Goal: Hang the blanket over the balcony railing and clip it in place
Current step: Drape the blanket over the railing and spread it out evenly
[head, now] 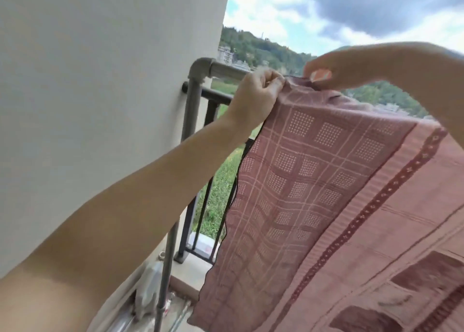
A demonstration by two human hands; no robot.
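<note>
Blanket (326,181) draped over grey rail (226,69), top edge at rail; left hand (253,93) pinching corner; right hand (334,68) pinching orange-white clip (321,75) at hem; keep hem taut, seat clip fully over fabric and rail before release.

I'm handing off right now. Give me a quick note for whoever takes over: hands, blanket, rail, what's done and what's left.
Left hand: pinches the top corner of the pink checked blanket at the grey metal top rail.
Right hand: grips the same top edge just beside it; an orange-and-white thing under its fingers may be a clip, unclear.
Done: blanket hangs down from the rail on the balcony side.
Left: confirm the clip holds this corner, then secure the remaining edge.
</note>
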